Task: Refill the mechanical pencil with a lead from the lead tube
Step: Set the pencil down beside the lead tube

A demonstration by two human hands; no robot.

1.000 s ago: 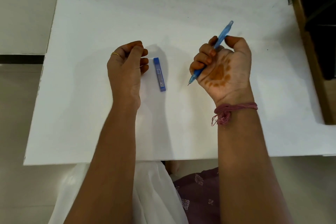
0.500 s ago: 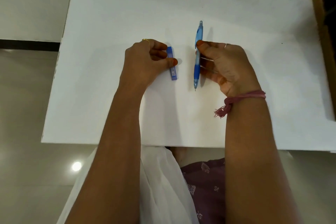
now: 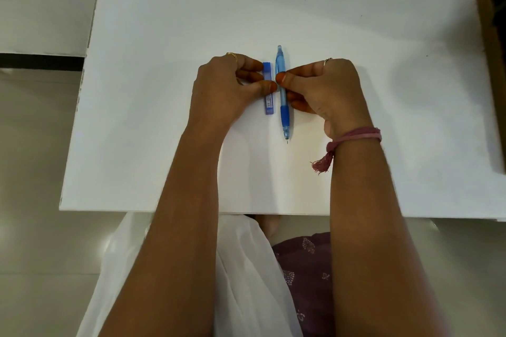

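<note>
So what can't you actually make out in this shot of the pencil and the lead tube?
Head view only:
- Middle of the lead tube: covered by the left hand.
- Label print on the tube: too small to read.
- Whether a lead shows at the pencil tip: too small.
- Right hand palm: turned away.
- Brown object: cut by the right edge.

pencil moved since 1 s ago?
Yes. The pencil was held up in the right hand, tilted; now it lies flat on the table, parallel to and just right of the lead tube.
</note>
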